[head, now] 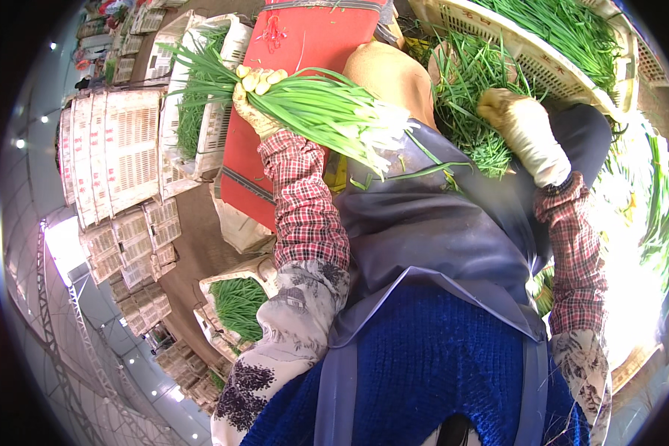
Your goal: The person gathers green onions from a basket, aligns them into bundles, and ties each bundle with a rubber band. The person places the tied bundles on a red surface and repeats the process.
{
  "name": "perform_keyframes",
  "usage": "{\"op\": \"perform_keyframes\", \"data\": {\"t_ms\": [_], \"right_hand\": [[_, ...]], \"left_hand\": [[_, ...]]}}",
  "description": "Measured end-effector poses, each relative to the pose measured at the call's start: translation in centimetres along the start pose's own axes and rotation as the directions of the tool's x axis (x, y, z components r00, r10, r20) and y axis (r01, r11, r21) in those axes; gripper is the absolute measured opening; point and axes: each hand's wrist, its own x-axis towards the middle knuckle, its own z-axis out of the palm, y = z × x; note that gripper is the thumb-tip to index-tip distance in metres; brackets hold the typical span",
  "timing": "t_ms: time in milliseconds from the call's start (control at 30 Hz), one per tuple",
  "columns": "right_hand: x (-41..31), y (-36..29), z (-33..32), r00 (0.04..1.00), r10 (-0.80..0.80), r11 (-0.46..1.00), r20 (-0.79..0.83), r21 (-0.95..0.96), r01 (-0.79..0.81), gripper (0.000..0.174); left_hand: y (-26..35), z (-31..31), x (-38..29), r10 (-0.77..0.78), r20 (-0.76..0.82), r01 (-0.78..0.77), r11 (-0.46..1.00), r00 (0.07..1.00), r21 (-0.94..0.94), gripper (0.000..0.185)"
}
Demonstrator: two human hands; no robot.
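Observation:
My left hand (256,100), in a pale, yellow-stained glove, is closed around a bunch of green leafy stalks with white ends (334,117), perhaps Chinese chives. The white ends point right, over the dark apron (435,206) on my lap; the leaf tips spread left. A few loose stalks lie on the apron. My right hand (510,114), in a stained white glove, is at the edge of a heap of loose green leaves (463,95) by my right leg. Its fingers are curled and turned away, so whether it holds anything is hidden.
A red padded board (312,42) with dark straps lies ahead to the left. Plastic crates of greens stand at the left (200,139) and upper right (535,67). Stacked white crates (117,156) stand farther left. More stalks (652,206) lie at the right in glare.

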Motion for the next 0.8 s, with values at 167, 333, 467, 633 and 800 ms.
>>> {"op": "perform_keyframes", "data": {"t_ms": [167, 333, 467, 633, 800], "right_hand": [[0.1, -10.4, -0.1, 0.981, -0.128, 0.866, 0.147, 0.499, 0.038, 0.034], [1.2, -13.7, 3.4, 0.997, 0.019, 0.847, 0.079, 0.528, -0.058, 0.027], [1.1, -12.9, 4.4, 0.865, 0.203, 0.258, 0.459, 0.827, -0.499, 0.013], [1.1, -11.7, 4.1, 0.813, 0.119, -0.186, 0.57, 0.817, -0.546, 0.024], [-0.6, -9.8, 3.7, 0.852, 0.025, 0.06, 0.524, 0.85, -0.524, 0.024]], "left_hand": [[-0.6, 1.8, 0.4, 0.024, -0.068, -0.017, 0.995, 0.997, 0.094, 0.02], [-1.0, 3.0, 0.0, 0.073, -0.114, -0.052, 0.983, 0.991, 0.179, 0.02], [-0.8, 3.1, -0.4, 0.076, -0.064, -0.063, 0.981, 0.995, 0.181, 0.021], [-0.6, 2.1, -1.3, 0.083, -0.036, -0.082, 0.996, 0.996, 0.036, 0.018], [0.1, 1.3, -1.9, 0.048, 0.025, -0.046, 0.997, 0.999, -0.068, 0.017]]}}
